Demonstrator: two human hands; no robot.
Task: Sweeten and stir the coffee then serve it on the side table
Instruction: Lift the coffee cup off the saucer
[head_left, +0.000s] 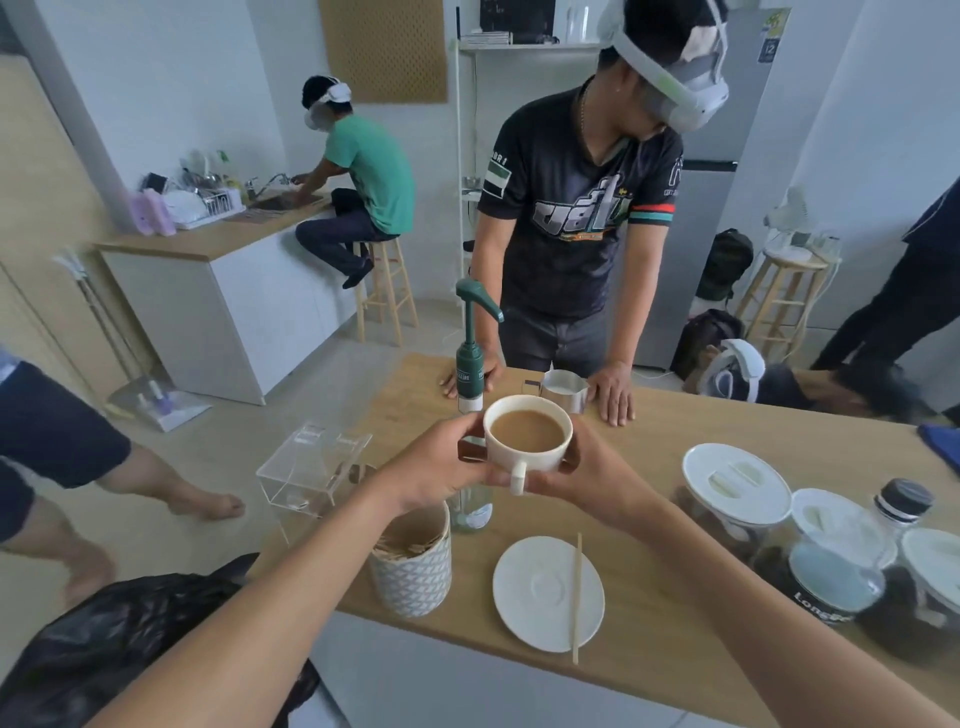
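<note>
Near the front edge of the light wooden counter (675, 545), a white round ceramic saucer (540, 597) carries a thin wooden stir stick (576, 597). Above it, toward the counter's left edge, the left hand (441, 473) and right hand (587, 467) curl their fingers around a white ceramic cup (527, 447), held aloft, level, with its handle facing the wearer. The cup contains light brown milky coffee. Behind it stands a green-pump syrup bottle (470, 364).

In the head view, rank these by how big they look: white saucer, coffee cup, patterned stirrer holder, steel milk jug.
1. white saucer
2. coffee cup and patterned stirrer holder: too alike to rank; the holder is partly hidden by the left forearm
3. steel milk jug, though farthest from the camera
</note>
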